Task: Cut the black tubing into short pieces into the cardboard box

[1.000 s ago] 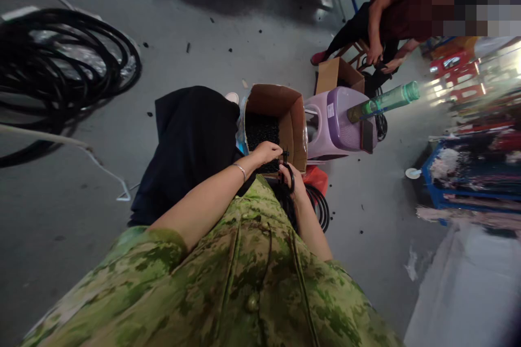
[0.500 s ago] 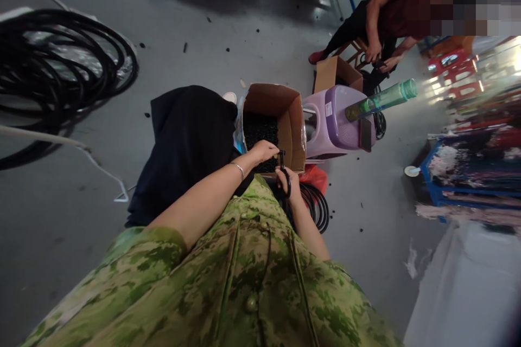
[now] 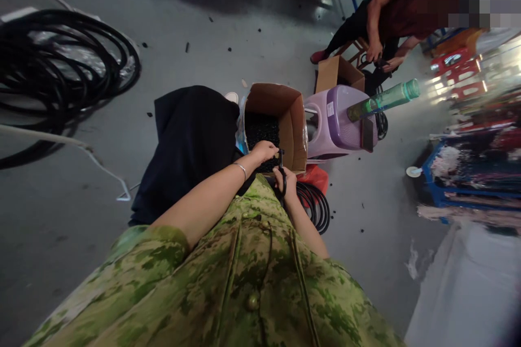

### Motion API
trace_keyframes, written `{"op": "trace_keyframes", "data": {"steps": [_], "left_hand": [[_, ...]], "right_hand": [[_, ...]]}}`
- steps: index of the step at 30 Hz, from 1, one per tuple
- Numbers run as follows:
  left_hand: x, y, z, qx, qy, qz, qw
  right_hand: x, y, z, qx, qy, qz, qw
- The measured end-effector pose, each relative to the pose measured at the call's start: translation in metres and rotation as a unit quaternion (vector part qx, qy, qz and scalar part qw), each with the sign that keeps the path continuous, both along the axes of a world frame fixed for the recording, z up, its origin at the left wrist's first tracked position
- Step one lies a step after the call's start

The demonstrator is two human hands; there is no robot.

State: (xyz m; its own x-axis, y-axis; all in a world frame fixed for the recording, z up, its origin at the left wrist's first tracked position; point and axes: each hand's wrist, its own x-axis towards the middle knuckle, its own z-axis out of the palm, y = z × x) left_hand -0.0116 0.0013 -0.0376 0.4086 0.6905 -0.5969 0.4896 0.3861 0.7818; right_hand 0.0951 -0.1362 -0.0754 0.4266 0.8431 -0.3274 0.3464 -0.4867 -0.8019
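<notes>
Just below the middle of the frame, my right hand [image 3: 287, 181] has its fingers curled shut around a loop of thin black rubber hose [image 3: 283, 187]. It looks light, bendy and springy, so I judge it wants a firm pinch close to the free end, or the end will flick about. My left hand [image 3: 264, 150] sits just left of it, fingers pinched nearly closed at the hose's upright tip, on what looks like a small black fitting [image 3: 280, 155]; it is too small to tell exactly. Both hands hover at the near edge of the open brown cardboard box [image 3: 293, 119] of small black pieces. More black hose coils [image 3: 315, 206] lie on the grey floor [image 3: 203, 49] lower right of my hands.
</notes>
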Motion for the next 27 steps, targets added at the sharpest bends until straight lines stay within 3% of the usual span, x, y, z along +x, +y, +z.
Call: {"op": "trace_keyframes", "data": {"steps": [5, 13, 27], "left_hand": [[0.0, 0.0, 0.001, 0.007, -0.029, 0.015, 0.999], [-0.002, -0.003, 0.013, 0.001, -0.089, 0.009, 0.996], [-0.003, -0.002, 0.011, 0.001, -0.107, 0.021, 0.994]], "right_hand": [[0.007, 0.003, 0.008, -0.01, -0.02, 0.006, 1.0], [0.019, 0.019, 0.031, -0.035, 0.098, 0.038, 0.994], [0.022, 0.02, 0.035, -0.072, 0.156, -0.014, 0.985]]}}
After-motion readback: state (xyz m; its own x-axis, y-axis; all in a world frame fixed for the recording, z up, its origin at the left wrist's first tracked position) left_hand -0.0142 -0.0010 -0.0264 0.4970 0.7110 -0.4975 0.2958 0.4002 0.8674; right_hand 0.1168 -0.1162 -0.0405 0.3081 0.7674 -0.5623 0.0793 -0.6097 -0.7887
